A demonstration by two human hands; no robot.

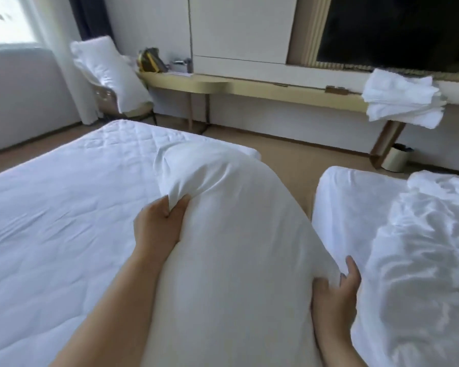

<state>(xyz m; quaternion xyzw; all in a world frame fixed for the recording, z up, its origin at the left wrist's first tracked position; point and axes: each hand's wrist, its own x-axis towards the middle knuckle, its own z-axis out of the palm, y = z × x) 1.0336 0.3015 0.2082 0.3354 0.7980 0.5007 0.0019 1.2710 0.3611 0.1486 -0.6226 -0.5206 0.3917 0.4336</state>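
Gripping big white fabric pillow point(236, 247), likely light, squashy: left hand point(157, 229) pinched a fold, right hand point(334, 292) clutched its edge.

Single head-worn wide-angle view, directed forward and downward; the pillow point(236, 247) is framed close at centre, the surface point(215, 84) farther off, near the top.

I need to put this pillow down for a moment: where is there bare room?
The left bed is the widest bare patch, from the held pillow to its quilted far corner. The desk is mostly bare between the bag and the stacked towels. Crowded: the right bed under crumpled sheets, the chair under another pillow.
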